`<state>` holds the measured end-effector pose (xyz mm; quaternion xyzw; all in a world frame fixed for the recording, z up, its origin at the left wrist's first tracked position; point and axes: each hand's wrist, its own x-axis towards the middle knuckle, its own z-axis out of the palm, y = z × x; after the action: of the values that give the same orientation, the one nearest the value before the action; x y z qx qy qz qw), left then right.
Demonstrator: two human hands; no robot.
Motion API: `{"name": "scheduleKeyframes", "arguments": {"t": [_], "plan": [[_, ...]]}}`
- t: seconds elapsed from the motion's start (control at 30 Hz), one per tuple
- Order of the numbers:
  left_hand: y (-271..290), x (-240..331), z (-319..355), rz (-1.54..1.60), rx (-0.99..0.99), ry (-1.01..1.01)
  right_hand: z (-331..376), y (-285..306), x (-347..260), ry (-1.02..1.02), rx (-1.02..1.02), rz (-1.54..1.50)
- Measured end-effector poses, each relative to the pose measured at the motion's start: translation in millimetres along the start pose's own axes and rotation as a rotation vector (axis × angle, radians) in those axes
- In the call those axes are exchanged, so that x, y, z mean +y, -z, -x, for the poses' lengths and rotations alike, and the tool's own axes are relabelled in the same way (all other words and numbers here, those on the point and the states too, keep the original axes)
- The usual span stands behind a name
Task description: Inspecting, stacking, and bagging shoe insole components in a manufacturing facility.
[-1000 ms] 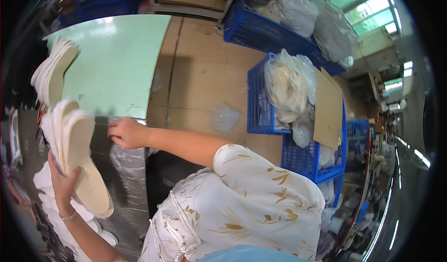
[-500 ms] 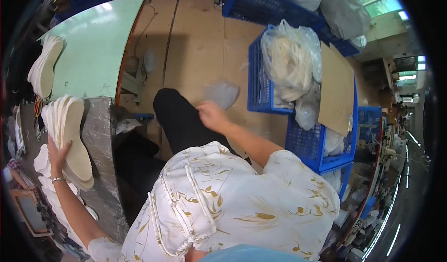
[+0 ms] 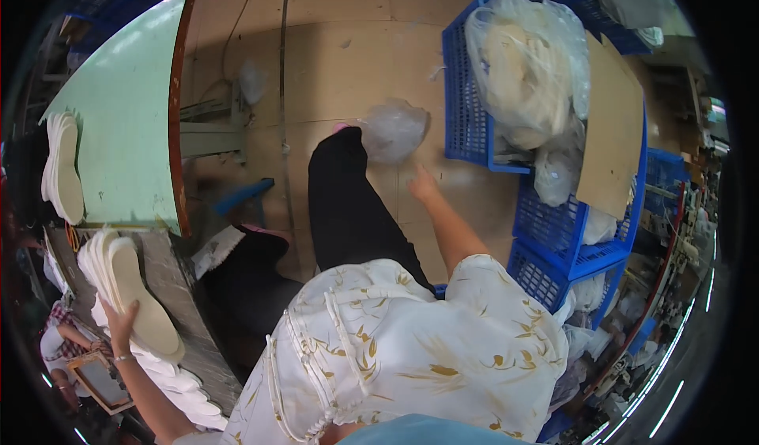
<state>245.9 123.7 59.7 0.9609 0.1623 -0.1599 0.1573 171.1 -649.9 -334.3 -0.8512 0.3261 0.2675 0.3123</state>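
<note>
My left hand [image 3: 121,324] is closed on the edge of a leaning stack of cream insoles [image 3: 144,311], thumb against the front one. The stack stands on a dark grey worktop [image 3: 190,307], beside a row of white insoles [image 3: 186,394]. My right hand [image 3: 424,184] hangs low over the floor with nothing in it, thumb and fingers apart. Just beyond it a clear plastic bag [image 3: 395,133] lies on the floor, with a gap between them. Another insole bundle [image 3: 63,168] stands on the pale green tabletop [image 3: 126,121].
To the right, blue crates [image 3: 545,228] hold plastic-bagged pale pieces [image 3: 526,81]. A cardboard sheet [image 3: 613,137] leans on them. My black-trousered leg [image 3: 348,200] reaches onto the tan floor [image 3: 332,73]. A blue stool leg [image 3: 245,196] is under the table; another person [image 3: 67,338] is at far left.
My view has tilted down and shifted. My right hand has moved from over my leg to the right, out above the floor near the plastic bag. My left hand stays on the insole stack.
</note>
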Motion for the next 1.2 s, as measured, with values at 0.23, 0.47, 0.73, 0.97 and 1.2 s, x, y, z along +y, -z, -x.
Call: {"name": "scheduleKeyframes", "arguments": {"t": [0.23, 0.47, 0.73, 0.97, 1.2], "plan": [[9, -7, 10, 0.079, -0.065, 0.213, -130, -48, -100, 0.102, -0.128, 0.068], [9, 16, 16, -0.068, -0.046, 0.43, -210, -96, -136, -0.019, -0.288, 0.156], [33, -38, 45, -0.117, -0.022, 0.4, -230, -138, -111, -0.061, -0.274, 0.246], [23, -45, 33, -0.082, -0.07, 0.45, -247, -65, -41, -0.065, -0.083, 0.511], [23, -16, 25, 0.02, -0.064, 0.469, -81, 336, -313, 0.419, 1.503, 0.412]]}}
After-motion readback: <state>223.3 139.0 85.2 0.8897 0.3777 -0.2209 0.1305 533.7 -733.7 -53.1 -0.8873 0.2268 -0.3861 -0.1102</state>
